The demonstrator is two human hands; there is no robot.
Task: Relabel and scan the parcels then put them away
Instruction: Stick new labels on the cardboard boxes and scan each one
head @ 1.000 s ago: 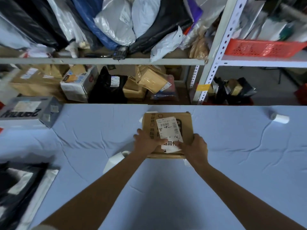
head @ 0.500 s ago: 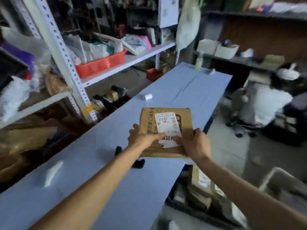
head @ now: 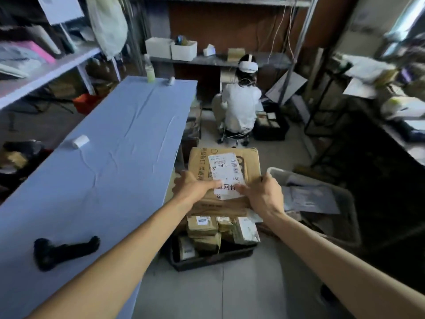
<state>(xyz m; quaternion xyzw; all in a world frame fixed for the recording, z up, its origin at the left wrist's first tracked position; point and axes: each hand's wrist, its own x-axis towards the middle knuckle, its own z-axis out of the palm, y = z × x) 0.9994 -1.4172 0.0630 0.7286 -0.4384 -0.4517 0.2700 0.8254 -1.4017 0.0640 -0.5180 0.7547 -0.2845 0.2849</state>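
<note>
**Cardboard parcel carried off the table toward the floor crate**

Head view: cardboard, brown and creased, makes up the parcel (head: pixel 224 180), which both hands hold in the air past the edge of the blue table (head: pixel 103 169). The left hand (head: pixel 195 186) is closed on its near left edge, fingers lying across the white label (head: pixel 226 174); the right hand (head: pixel 264 194) is clamped on the near right corner, thumb on the label. The parcel hangs directly above a black crate (head: pixel 213 259) already stocked with small boxes. A black scanner (head: pixel 64 250) lies on the table.

The putting-away step looks to be in hand. Next comes lowering the parcel flat onto the stacked boxes, then letting go.

Half a second earlier the parcel was over the table's edge; now the view has swung right and the parcel sits clear of the table, above the crate.
</note>
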